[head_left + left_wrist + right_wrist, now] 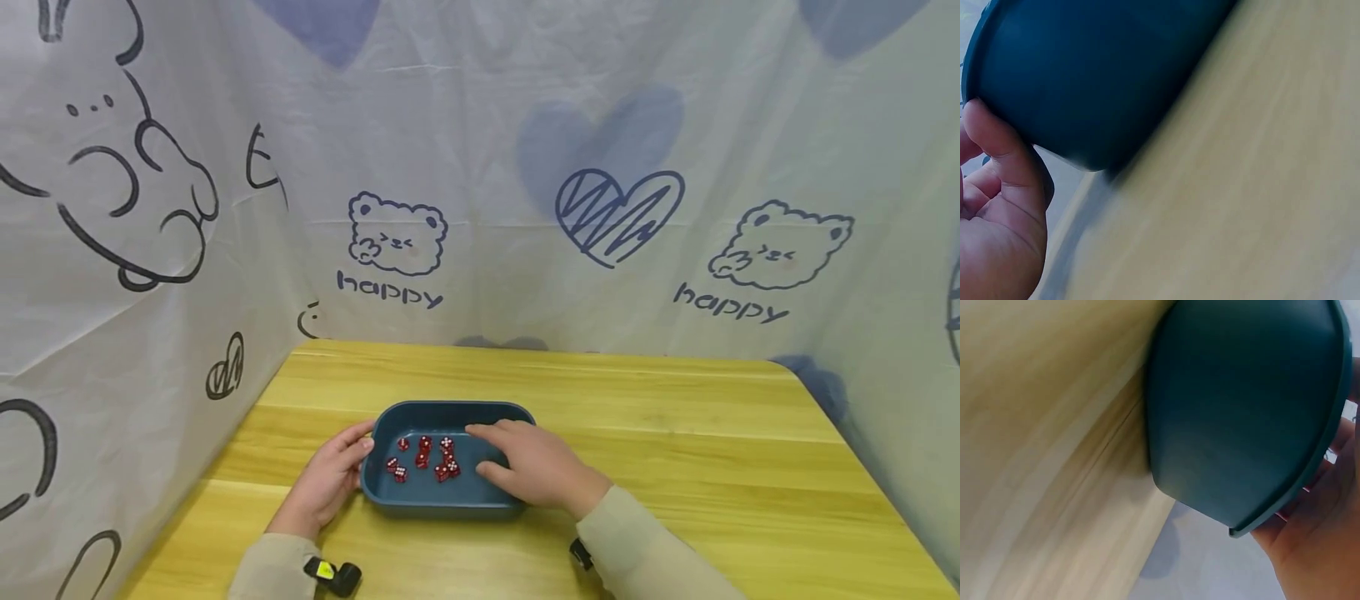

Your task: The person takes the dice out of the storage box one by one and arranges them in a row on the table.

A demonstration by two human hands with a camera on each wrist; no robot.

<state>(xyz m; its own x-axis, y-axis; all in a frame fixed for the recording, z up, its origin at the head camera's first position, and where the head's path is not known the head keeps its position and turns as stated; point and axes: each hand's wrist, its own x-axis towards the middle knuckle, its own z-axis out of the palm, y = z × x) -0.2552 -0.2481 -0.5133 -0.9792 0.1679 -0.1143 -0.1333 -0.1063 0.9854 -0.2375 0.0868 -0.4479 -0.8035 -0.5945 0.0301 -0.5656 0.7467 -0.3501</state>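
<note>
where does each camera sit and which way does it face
Head: worn there, facing forward and down at tray, red dice, left hand, right hand and sleeves.
Left wrist: worn there, facing the tray's outside wall; left hand shows.
Right wrist: worn there, facing the outside wall too; right hand shows.
Wrist views share tray and table.

Place: sheet-walled table booth | cartoon-printed pale sheets (480, 142) | yellow wood-grain tabletop (720, 442)

Left sleeve (273, 568): beige, just behind the left hand (326, 479)
Right sleeve (648, 546): matching beige
Left wrist camera (346, 580): black, yellow label (326, 570)
Right wrist camera (580, 553): black, mostly hidden from here
</note>
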